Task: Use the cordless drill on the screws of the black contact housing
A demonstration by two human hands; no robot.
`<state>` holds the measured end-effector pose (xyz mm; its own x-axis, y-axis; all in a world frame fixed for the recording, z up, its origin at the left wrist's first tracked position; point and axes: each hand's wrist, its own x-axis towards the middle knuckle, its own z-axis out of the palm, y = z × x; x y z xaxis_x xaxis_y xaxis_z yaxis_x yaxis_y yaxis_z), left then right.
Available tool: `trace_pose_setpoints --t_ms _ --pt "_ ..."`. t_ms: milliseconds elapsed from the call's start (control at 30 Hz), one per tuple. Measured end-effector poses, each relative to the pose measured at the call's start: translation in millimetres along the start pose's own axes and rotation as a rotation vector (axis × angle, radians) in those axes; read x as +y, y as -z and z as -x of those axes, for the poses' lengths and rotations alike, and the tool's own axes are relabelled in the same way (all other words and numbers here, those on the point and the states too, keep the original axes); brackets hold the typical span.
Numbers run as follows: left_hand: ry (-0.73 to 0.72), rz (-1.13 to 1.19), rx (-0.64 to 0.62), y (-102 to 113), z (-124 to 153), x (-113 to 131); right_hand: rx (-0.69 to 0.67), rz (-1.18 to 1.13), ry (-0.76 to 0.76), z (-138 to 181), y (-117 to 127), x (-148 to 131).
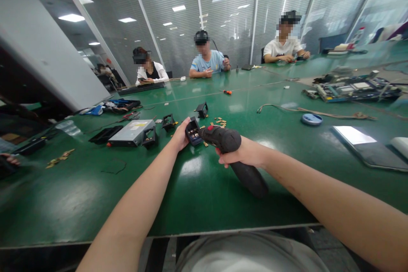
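My right hand (242, 154) is wrapped round a black electric screwdriver (234, 155). Its tip points left into a small black part (193, 131) with a blue edge. My left hand (180, 134) grips that part from the left and holds it tilted just above the green table (197, 187). Small brass-coloured pieces (219, 122) lie scattered just behind the part.
A silver drive (131, 132), a black tray (105, 134) and black brackets (168, 122) lie to the left. To the right are a blue round lid (311, 119), a cable, circuit boards (353, 88) and a tablet (366, 146). Three people sit across the table.
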<state>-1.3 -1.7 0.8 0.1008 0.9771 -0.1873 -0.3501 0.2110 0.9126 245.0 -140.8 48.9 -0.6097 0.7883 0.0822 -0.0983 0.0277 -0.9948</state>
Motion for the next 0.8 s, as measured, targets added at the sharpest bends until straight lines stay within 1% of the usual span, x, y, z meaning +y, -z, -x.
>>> trace_pose_setpoints --t_ms 167,333,667,800 --pt "0.001 0.012 0.008 -1.5 0.7 0.6 0.015 0.008 -0.021 0.1 1.1 1.4" --pt "0.000 -0.022 -0.006 -0.5 0.7 0.5 0.019 0.005 -0.022 1.1 0.4 -0.2" --pt "-0.001 0.024 0.004 0.1 0.2 -0.6 0.015 0.002 -0.004 0.8 -0.9 -1.3" --pt "-0.002 0.036 0.006 1.7 -0.9 -2.0 0.024 -0.003 -0.032 2.4 -3.0 -4.9"
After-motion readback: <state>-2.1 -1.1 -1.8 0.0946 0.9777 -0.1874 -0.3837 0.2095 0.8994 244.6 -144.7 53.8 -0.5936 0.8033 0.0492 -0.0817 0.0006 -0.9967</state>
